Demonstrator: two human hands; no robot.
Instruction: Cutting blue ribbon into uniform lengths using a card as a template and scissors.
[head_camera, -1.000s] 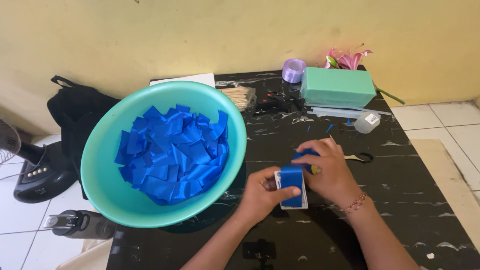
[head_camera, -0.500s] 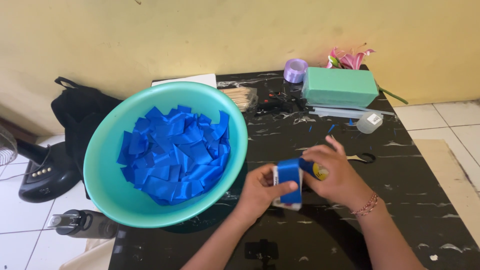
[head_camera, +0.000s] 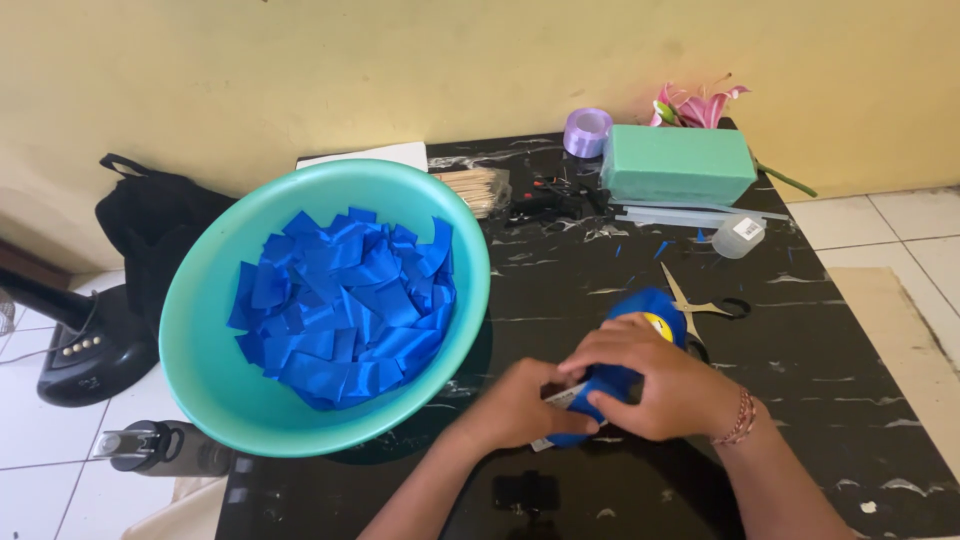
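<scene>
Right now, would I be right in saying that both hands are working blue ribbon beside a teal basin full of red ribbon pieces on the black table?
Not quite: the head view shows the cut ribbon pieces in the teal basin are blue, not red. The rest holds: the left hand and right hand work blue ribbon beside it on the black table.

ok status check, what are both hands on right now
Left hand and right hand both closed on blue ribbon wrapped over a small card. Ribbon roll just behind the right hand. Scissors beside it, teal bowl of cut pieces to the left.
</scene>
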